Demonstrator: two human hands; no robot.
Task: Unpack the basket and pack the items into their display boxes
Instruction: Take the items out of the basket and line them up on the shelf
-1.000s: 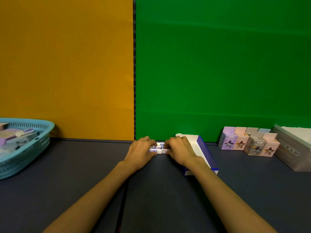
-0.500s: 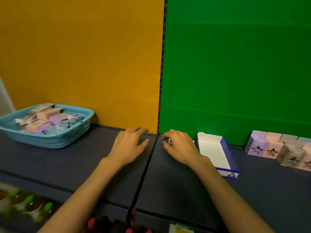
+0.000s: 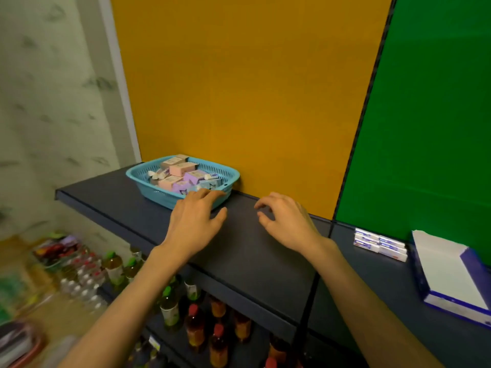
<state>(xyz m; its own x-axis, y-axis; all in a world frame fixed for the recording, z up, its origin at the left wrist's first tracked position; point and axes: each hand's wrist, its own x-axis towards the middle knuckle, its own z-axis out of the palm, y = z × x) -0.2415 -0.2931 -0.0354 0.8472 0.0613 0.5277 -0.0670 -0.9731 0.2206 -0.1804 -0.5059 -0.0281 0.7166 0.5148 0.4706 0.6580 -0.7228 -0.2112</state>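
My left hand (image 3: 195,224) reaches flat, fingers straight, fingertips at the near rim of the blue basket (image 3: 148,191) full of small boxes (image 3: 183,169). My right hand (image 3: 285,221) hovers empty, fingers loosely curled, over the dark shelf (image 3: 252,251). Off right, a stack of white tubes (image 3: 380,244) sits beside the open display box (image 3: 449,277).

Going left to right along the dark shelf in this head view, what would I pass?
Blue basket of small boxes → left hand → right hand → stack of white tubes → open white-and-blue display box.
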